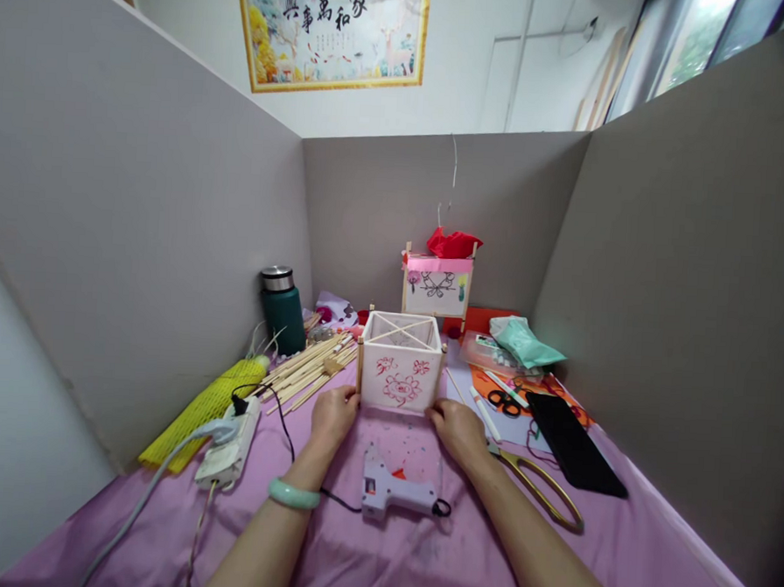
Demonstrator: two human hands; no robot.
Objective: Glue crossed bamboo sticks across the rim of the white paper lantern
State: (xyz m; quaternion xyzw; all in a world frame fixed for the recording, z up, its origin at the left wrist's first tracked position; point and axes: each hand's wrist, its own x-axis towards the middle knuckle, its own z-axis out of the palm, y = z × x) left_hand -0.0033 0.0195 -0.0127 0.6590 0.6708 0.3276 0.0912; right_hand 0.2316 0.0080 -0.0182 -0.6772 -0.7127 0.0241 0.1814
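A square paper lantern point(402, 377) with wooden stick corners stands upright in the middle of the table, red flowers drawn on its near side. Two thin sticks cross over its open top. My left hand point(334, 416) pinches the lower left corner of the lantern, and my right hand point(459, 427) has its fingers closed at the lower right corner. Between my forearms lies a lilac hot glue gun point(395, 486) on its side, its black cord running left. Fingertips of both hands are partly hidden against the frame.
Left are wooden sticks point(313, 364), a power strip point(232, 443), yellow netting point(205, 411) and a green bottle point(282, 314). Right are gold-handled scissors point(543, 485), black scissors point(504, 403), a black phone-like slab point(574, 443) and markers point(486, 412). A finished-looking lantern point(437, 287) hangs behind; grey partitions point(437, 191) enclose the table.
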